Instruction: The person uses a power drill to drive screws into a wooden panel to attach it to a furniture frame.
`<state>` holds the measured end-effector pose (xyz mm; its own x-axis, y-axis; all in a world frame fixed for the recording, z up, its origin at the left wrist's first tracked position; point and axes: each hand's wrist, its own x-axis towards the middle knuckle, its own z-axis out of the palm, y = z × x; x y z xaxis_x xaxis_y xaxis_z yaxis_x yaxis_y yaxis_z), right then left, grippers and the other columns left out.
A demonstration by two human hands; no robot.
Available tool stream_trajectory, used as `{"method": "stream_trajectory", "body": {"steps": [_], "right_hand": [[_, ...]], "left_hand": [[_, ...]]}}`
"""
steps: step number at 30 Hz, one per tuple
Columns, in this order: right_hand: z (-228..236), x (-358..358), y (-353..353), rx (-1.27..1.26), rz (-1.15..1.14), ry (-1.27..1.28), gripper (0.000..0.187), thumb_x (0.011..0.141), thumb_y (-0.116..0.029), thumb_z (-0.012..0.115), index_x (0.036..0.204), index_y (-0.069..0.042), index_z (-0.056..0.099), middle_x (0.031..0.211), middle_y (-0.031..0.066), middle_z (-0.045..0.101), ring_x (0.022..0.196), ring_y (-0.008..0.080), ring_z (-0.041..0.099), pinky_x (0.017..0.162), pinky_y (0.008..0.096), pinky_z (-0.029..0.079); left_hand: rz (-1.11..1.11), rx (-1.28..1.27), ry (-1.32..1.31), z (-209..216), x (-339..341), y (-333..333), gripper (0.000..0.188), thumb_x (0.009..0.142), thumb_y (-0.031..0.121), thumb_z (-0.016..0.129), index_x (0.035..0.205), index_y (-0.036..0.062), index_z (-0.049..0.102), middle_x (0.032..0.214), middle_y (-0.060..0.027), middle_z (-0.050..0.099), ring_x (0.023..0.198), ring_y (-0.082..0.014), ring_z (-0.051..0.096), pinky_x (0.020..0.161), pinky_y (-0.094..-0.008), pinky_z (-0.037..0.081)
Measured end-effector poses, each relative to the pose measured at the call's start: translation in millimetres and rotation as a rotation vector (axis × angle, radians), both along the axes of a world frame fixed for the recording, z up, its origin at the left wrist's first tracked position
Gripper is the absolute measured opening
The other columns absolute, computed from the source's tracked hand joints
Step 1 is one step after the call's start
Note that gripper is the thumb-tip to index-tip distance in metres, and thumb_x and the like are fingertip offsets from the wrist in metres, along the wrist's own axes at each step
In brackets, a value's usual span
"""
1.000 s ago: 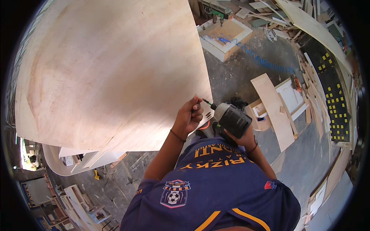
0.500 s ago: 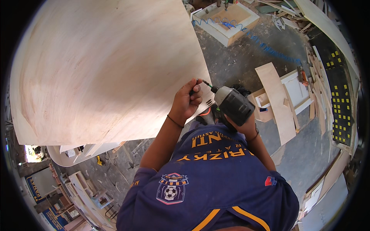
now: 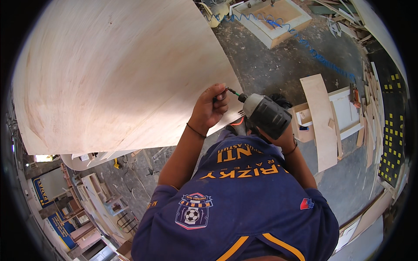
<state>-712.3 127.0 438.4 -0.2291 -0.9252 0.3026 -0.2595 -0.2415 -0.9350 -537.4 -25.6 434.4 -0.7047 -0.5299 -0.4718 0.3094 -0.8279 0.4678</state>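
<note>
A large pale plywood panel spreads across the left and far side. Over its right edge, my left hand is closed, thumb and fingers pinching small dark pieces that look like screws. My right hand grips a grey and black cordless drill from below, its handle mostly hidden. The drill points left, and its green-banded bit reaches my left fingertips. Whether a screw sits on the bit's tip is too small to tell. Several small dark marks or pieces show at the panel's near right corner.
A whitish wooden box frame lies on the floor at the far right, with a coiled blue hose trailing from it. To the right are a plywood strip and stacked wood offcuts. Shelving pieces stand at lower left.
My view has shifted, so the panel and floor objects sit differently in it. Both hands keep their grips, with the drill bit still at my left fingertips.
</note>
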Motion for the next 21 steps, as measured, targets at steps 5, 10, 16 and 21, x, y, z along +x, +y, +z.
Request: {"method": "stream_trajectory", "body": {"steps": [5,10,16,21], "right_hand": [[-5,-11,-1,0.001,0.009,0.003,0.029,0.067,-0.012,0.073,0.092,-0.001,0.065,0.085,0.0101,0.067,0.074,0.0195,0.066,0.069,0.0277,0.049],[-5,-22,-2,0.036,0.048,-0.043,0.028,0.066,-0.011,0.073,0.091,-0.001,0.065,0.085,0.0100,0.067,0.074,0.0194,0.065,0.069,0.0277,0.049],[0,-33,-7,0.040,0.080,-0.039,0.032,0.066,-0.011,0.072,0.095,0.001,0.064,0.086,0.0114,0.067,0.076,0.0176,0.065,0.071,0.0277,0.048],[-2,-37,-9,-0.036,0.079,0.078,0.038,0.066,-0.012,0.073,0.100,0.002,0.062,0.089,0.0126,0.066,0.079,0.0158,0.064,0.072,0.0279,0.048]], "left_hand": [[-0.049,-0.080,-0.006,2,-6,-4,0.014,0.085,0.017,0.059,0.074,0.0111,0.052,0.060,0.0056,0.041,0.050,-0.0037,0.031,0.042,-0.0178,0.023],[-0.116,-0.188,-0.083,3,-11,-8,0.012,0.086,0.015,0.057,0.075,0.0107,0.052,0.060,0.0056,0.041,0.050,-0.0031,0.032,0.042,-0.0172,0.024],[-0.126,-0.208,-0.099,3,-14,-15,0.010,0.086,0.015,0.057,0.078,0.0102,0.053,0.060,0.0053,0.041,0.050,-0.0031,0.033,0.043,-0.0174,0.024],[-0.119,-0.195,-0.128,5,-18,-17,0.013,0.086,0.014,0.058,0.074,0.0095,0.054,0.059,0.0036,0.043,0.048,-0.0034,0.033,0.042,-0.0180,0.024]]}}
